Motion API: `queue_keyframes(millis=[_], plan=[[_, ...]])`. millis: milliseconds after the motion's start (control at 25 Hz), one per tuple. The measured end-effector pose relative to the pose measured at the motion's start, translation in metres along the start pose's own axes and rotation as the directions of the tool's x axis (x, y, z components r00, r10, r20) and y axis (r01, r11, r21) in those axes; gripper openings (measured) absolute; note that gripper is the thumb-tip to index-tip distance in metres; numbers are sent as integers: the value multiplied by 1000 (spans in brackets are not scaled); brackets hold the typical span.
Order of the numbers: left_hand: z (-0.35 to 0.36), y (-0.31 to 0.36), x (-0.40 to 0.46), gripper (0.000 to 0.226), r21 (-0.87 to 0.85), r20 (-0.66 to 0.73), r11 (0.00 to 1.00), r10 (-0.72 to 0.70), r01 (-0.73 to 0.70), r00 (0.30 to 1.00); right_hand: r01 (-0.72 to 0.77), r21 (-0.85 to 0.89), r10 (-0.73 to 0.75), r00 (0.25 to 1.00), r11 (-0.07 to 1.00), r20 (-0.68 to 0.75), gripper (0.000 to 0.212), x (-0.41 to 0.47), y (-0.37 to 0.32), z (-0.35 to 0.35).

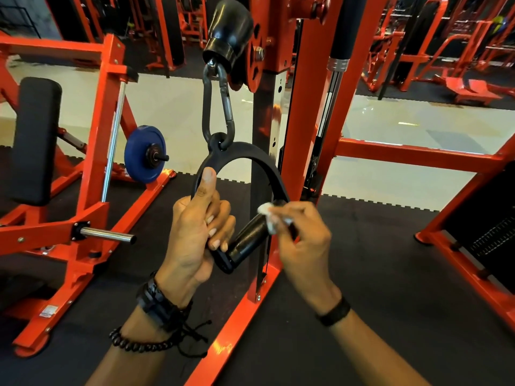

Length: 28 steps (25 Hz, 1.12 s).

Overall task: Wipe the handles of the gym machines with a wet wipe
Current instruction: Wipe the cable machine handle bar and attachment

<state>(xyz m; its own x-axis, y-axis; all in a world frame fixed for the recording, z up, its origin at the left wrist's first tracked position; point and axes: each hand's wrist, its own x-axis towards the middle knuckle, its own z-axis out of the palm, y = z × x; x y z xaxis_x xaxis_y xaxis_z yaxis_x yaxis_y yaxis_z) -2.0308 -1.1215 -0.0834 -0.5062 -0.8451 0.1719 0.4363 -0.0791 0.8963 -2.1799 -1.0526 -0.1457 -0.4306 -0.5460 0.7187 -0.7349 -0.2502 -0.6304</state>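
Left hand (199, 232) grips handle (249, 240); right hand (302, 238) pinches wipe (269, 217).

Left: blue weight plate (144, 154) on a peg beside a black pad (34, 140). Centre top: steel carabiner (218, 105) under a black rubber stopper (230, 29). Below: dark rubber floor (376, 274).

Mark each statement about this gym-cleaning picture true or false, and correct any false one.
1. The right hand holds a white wipe against the black handle. True.
2. The left hand hangs free. False: it grips the handle's strap.
3. The handle hangs from a carabiner. True.
4. The weight plate at left is red. False: it is blue.
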Motion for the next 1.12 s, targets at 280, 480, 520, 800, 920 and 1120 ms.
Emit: queue_keyframes(millis=[280, 480, 520, 800, 920, 1120], plan=[[3, -1, -1, 64, -69, 24, 998, -14, 15, 1000, 12, 190, -10, 1000, 982, -10, 7, -70, -48, 12], [13, -1, -5, 62, -132, 32, 991, -22, 26, 999, -187, 182, 233, 930, 965, -283, 8, -8, 4, 6], [15, -3, -6, 61, -138, 37, 990, -23, 28, 999, -207, 210, 266, 913, 956, -309, 10, -4, 7, 6], [13, -3, -5, 61, -161, 53, 986, -32, 40, 998, -144, 293, 205, 961, 945, -188, 2, -47, -28, 14], [17, -5, -5, 61, -146, 54, 989, -29, 37, 998, -287, 325, 387, 870, 901, -306, 6, 6, 5, 8], [10, -3, -5, 61, -126, 38, 992, -8, 13, 999, -224, 360, 282, 952, 906, -118, 4, -63, -41, 14]])
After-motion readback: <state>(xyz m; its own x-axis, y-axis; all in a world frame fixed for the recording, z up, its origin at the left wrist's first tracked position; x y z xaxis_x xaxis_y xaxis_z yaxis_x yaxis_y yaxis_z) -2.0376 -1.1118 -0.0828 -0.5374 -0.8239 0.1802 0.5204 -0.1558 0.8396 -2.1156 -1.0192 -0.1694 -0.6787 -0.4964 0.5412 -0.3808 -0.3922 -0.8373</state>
